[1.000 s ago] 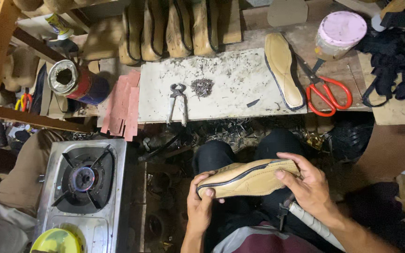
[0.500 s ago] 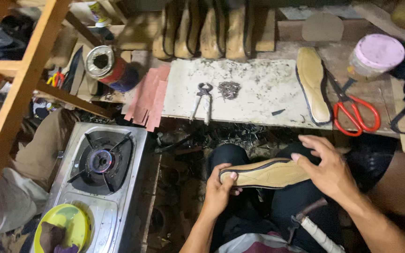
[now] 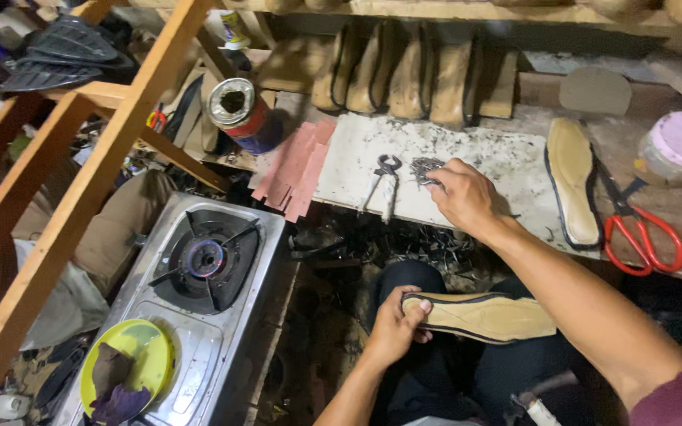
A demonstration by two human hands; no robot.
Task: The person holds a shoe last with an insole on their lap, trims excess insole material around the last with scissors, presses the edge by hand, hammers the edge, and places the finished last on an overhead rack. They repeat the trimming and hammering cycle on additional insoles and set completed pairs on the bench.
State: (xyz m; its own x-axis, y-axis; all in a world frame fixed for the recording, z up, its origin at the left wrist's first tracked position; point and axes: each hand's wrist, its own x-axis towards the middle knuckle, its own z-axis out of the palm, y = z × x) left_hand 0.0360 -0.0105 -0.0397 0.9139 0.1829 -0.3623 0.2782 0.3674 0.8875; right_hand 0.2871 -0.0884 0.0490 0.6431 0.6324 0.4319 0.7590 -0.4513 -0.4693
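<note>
Two hands are engaged: the shoe sole [image 3: 479,317] is gripped at its heel by the left hand [image 3: 395,327]. Small nails [image 3: 424,167] on the tabletop [image 3: 507,170] are pinched by the right hand [image 3: 463,197]. No nail is seen driven yet; nailing is judged outstanding.

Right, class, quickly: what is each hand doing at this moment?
Left hand: closed, holding the shoe by one end.
Right hand: fingers pinching at the pile of nails.

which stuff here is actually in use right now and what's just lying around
In use: shoe sole held by left hand; pile of small nails under right hand.

Lying about: pincers, red scissors, gas stove, pink sheets, tin can.
</note>
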